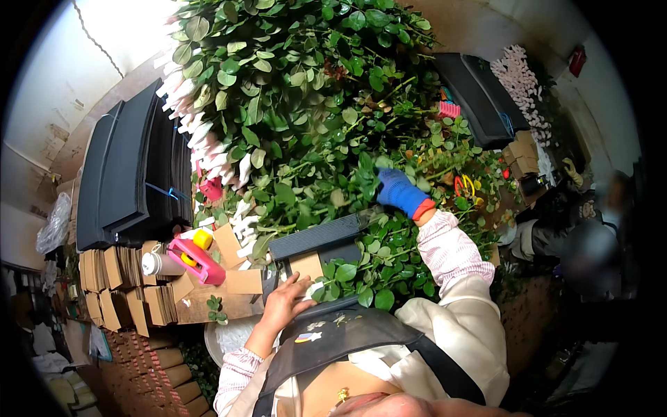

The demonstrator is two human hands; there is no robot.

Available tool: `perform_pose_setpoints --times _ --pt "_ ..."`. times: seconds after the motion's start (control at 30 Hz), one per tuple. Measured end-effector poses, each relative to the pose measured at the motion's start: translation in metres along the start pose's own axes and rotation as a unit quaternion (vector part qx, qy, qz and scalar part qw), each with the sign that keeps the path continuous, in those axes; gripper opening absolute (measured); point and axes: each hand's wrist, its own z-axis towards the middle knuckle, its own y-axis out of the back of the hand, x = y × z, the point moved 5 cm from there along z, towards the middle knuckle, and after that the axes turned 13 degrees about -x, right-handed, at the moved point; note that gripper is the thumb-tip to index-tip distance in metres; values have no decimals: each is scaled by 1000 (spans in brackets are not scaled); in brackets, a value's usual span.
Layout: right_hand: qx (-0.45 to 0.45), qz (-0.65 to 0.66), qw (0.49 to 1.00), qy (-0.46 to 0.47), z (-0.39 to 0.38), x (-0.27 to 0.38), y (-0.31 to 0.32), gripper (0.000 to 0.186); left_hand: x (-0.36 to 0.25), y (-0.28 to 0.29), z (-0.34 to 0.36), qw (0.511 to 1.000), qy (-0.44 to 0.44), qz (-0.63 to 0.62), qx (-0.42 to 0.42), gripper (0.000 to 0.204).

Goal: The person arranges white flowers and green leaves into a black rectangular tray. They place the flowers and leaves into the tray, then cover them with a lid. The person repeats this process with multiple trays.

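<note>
My left hand [288, 302], bare, rests at the near end of a cardboard piece [304, 263], fingers slightly apart beside a small white wrapped flower head [317, 290]. A dark ribbed board [313, 236] lies just beyond it. My right hand [398, 189], in a blue glove with a red cuff, is closed among leafy rose stems [365, 174], its fingertips partly hidden by leaves. More leafy stems [358, 274] lie over the tray area between my hands. A large pile of stems [285, 76] with white-sleeved heads [205, 142] fills the far side of the bench.
Stacked black sheets [125, 174], cardboard [104, 278], a pink tape dispenser [201, 264] and a white cup [155, 263] sit left. Yellow-handled scissors [464, 187], a pink brush [449, 109] and black sheets [479, 97] lie right. Another person [570, 236] is at the far right.
</note>
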Motion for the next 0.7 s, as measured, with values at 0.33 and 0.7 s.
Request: perform_pose_setpoints --times 0.33,0.7 --pt "-336 516 788 -21 5 -10 16 59 -1 1 -2 1000 3 0 -2 54" --pt "-540 116 834 -20 85 -2 183 48 -1 4 -1 1000 -16 4 -11 54"
